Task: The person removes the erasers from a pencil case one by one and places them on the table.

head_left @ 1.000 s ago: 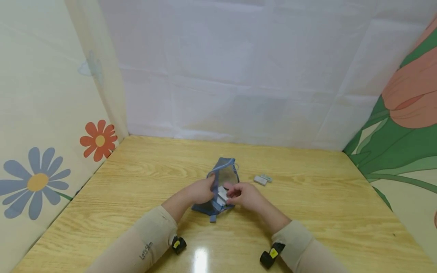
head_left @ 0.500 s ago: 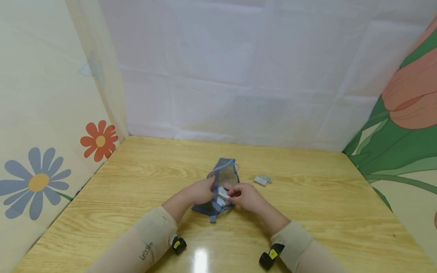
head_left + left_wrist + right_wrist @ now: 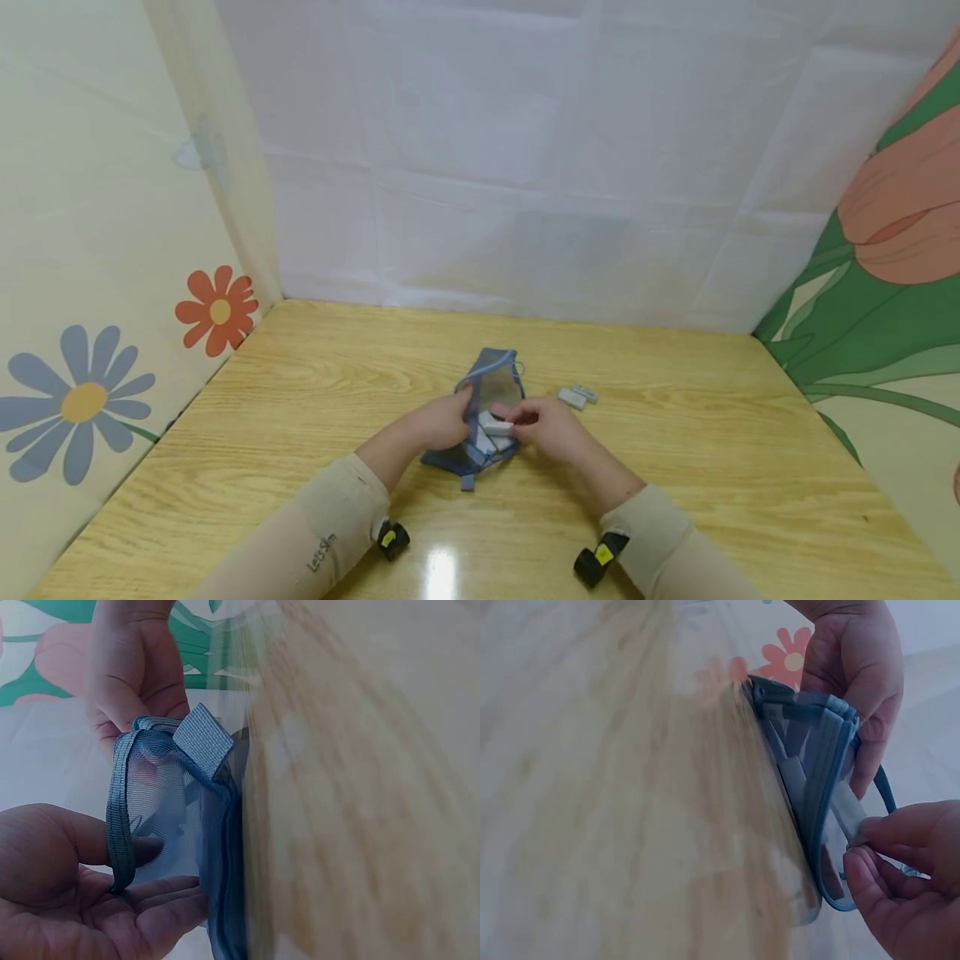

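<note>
A blue mesh zip pouch (image 3: 498,383) lies on the table with its zipped mouth spread apart. My left hand (image 3: 447,420) grips its left edge; in the left wrist view the thumb goes over the zipper band (image 3: 120,806) with fingers beneath the mesh. At the mouth, my right hand (image 3: 552,428) pinches a white rectangular block (image 3: 847,812) by one end between thumb and fingertips. Several more white blocks (image 3: 483,442) lie inside the pouch, partly covered by mesh and the held one. A pinkish piece (image 3: 501,410) shows beside them.
Two small blocks, a whitish one (image 3: 572,398) and a greenish one (image 3: 586,392), lie on the wooden table (image 3: 712,433) right of the pouch. A white cloth (image 3: 525,167) hangs behind; flower-patterned sheets (image 3: 82,250) stand at both sides.
My right fingers have drawn a white block up and slightly right at the pouch mouth, turning it nearly level. The left hand and the pouch stay in place.
</note>
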{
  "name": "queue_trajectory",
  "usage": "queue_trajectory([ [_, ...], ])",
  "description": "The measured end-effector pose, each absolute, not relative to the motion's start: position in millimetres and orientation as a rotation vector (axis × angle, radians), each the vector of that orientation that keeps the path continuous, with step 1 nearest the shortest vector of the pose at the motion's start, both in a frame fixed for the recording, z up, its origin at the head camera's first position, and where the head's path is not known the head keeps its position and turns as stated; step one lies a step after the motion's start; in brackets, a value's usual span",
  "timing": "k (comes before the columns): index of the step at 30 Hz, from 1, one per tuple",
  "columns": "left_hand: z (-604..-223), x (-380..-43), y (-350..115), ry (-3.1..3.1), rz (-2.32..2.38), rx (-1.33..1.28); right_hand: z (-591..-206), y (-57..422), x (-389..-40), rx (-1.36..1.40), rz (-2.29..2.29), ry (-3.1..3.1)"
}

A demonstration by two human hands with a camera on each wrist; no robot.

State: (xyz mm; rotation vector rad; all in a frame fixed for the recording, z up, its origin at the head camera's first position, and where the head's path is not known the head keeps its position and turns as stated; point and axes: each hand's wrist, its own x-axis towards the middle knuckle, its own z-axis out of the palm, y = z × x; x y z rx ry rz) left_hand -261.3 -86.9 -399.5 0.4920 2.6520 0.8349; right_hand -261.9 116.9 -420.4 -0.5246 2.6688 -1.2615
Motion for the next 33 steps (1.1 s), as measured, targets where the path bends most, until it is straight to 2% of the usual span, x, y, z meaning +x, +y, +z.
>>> queue_trajectory([
  [13,-396.3,-260.9,-86.3,2.629,0.821,0.448,-414.1,132.6,-268.3,-0.440,-1.331,2.708],
  [24,-397.7,-262.5,-86.8,2.622,0.833,0.449,-407.9,152.2,-280.9,-0.333,-1.704,2.509],
  [33,-396.9,-260.4,-86.2,2.662,0.787,0.502,-406.2,175.6,-290.9,-0.182,-1.810,2.550],
])
